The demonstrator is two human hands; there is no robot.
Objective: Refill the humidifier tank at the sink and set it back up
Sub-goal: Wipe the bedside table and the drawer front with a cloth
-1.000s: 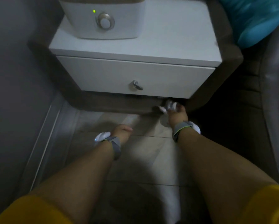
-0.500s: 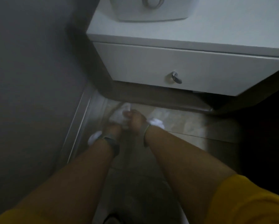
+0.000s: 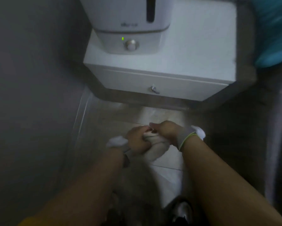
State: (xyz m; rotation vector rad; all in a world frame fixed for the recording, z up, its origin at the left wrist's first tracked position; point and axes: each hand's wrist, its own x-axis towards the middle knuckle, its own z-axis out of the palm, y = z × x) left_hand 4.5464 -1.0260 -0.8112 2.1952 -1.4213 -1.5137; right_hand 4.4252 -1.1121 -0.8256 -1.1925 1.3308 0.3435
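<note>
We grip a white cloth (image 3: 153,146) with both hands — left hand (image 3: 137,141) and right hand (image 3: 165,132) clenched on it; the humidifier (image 3: 128,25) is lit (risky) — drips could reach it.

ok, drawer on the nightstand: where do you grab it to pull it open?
By the small metal handle at the middle of the drawer front. It is the only part that sticks out of the flat face, so pinch it from the front and pull straight toward you.

left hand (image 3: 137,141) fisted | right hand (image 3: 165,132) fisted | hands touching
</note>
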